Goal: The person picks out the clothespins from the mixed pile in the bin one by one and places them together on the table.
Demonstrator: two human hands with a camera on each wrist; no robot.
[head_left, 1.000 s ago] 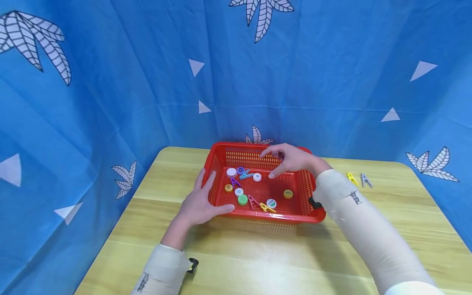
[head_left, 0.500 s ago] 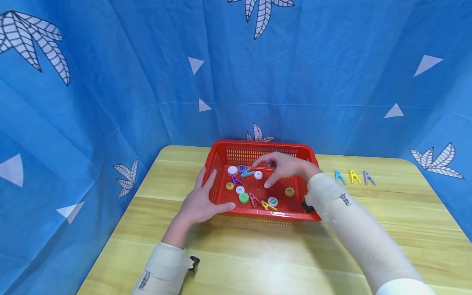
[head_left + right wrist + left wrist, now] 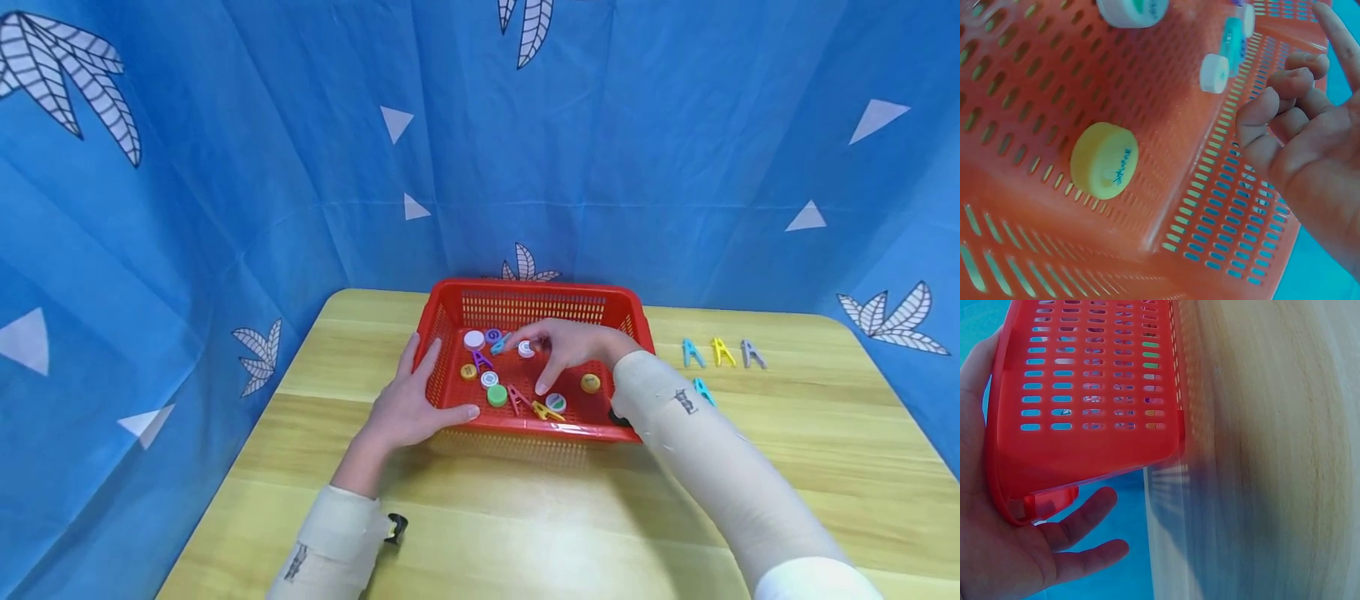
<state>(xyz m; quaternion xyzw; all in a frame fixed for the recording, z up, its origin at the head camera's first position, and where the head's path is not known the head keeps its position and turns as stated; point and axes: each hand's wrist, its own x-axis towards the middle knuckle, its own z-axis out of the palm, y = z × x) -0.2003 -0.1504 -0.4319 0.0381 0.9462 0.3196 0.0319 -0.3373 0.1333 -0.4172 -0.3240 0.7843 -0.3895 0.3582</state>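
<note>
Several bottle caps and clothespins lie in a red basket (image 3: 525,287). My left hand (image 3: 405,408) rests at its front left corner, fingers spread along the left side and thumb over the front rim. In the left wrist view its palm lies against the basket's rim. My right hand (image 3: 573,343) is over the basket, index finger stretched to a blue clothespin (image 3: 498,347), thumb held apart and other fingers bent. Nearby are a white cap (image 3: 527,349) and a purple clothespin (image 3: 482,360). A yellow cap (image 3: 1105,161) lies below the right wrist.
Right of the basket on the wooden table (image 3: 510,517) are a blue clothespin (image 3: 693,352), a yellow clothespin (image 3: 723,352) and a grey-purple clothespin (image 3: 753,354). Another blue clothespin (image 3: 703,390) is partly hidden by the right sleeve. A blue curtain (image 3: 510,167) hangs behind.
My right hand has lowered into the basket and moved left, its index finger reaching the blue clothespin. More clothespins on the table have come out from behind the sleeve. The left hand stays.
</note>
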